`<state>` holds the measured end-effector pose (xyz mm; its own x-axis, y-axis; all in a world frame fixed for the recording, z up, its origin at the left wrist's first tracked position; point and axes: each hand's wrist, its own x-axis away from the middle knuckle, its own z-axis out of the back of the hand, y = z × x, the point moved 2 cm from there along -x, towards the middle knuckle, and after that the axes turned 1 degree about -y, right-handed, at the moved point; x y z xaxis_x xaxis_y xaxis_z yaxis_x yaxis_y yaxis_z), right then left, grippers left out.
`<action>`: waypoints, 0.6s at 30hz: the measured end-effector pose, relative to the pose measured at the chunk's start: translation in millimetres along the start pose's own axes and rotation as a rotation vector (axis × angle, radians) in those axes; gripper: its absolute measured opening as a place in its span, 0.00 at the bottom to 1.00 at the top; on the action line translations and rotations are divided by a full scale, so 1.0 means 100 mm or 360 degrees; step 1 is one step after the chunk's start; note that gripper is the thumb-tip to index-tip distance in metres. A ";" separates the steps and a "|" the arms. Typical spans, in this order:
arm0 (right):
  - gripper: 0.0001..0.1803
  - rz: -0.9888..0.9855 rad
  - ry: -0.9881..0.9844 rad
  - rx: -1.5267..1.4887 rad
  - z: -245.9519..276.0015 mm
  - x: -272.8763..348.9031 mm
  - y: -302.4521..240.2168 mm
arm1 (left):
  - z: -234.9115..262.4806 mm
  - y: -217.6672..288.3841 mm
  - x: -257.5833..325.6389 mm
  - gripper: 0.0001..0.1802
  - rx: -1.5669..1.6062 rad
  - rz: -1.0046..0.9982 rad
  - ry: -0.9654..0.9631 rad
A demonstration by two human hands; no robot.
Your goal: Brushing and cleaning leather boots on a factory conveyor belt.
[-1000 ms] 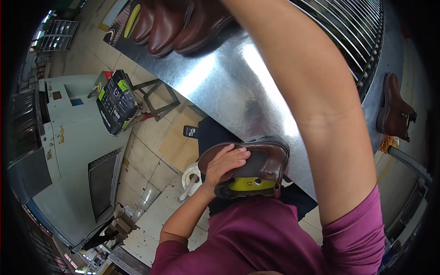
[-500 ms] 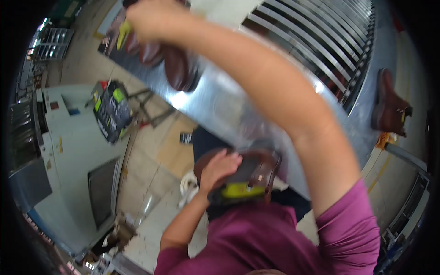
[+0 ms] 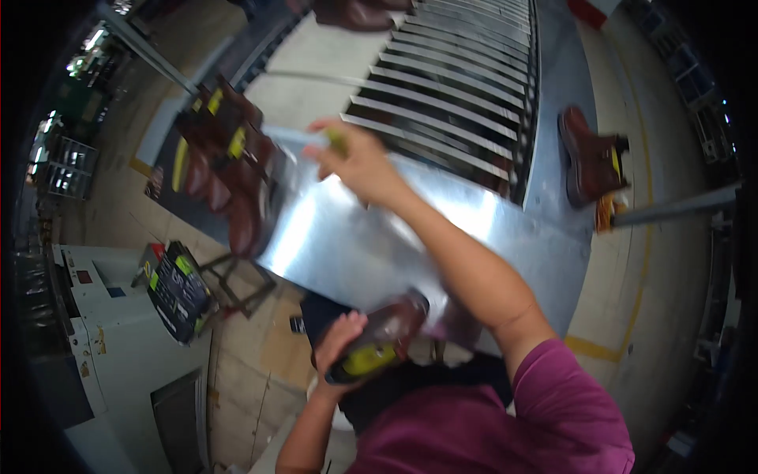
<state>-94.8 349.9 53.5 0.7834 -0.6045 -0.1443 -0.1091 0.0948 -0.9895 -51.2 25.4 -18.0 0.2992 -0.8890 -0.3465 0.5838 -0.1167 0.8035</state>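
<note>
Currently, left hand [image 3: 335,344] holds boot [image 3: 404,317]; right hand [image 3: 363,164], greenish item [image 3: 337,141]

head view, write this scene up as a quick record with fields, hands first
left hand: against a brown boot near the lap; hand
right hand: extended beyond the held boot, holding a small yellow-green item, blurred, kind unclear; hand
held boot: yellow-green patch showing on the side toward the person
work surface: shiny metal table, metal slats beyond it
other boots: brown boots grouped at the table's left end; single boot toward the right
floor side: pale cabinet at left
</note>
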 end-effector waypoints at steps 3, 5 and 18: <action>0.27 -0.0058 0.0345 -0.0410 0.73 0.70 0.01 | -0.03 -0.12 -0.06 0.35 -0.0304 -0.0023 -0.0104; 0.23 -0.0259 0.0522 -0.1025 0.76 1.19 0.08 | 0.00 -0.16 -0.04 0.43 0.0120 0.0157 0.0039; 0.15 -0.0225 0.0903 -0.1754 0.69 2.22 0.43 | -0.06 -0.12 0.28 0.48 0.0030 0.0531 0.0168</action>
<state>116.3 274.6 -20.6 0.4857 -0.8371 0.2519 -0.7146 -0.5462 -0.4370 -45.2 4.4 -39.7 0.5481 -0.8291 -0.1108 0.4269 0.1633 0.8895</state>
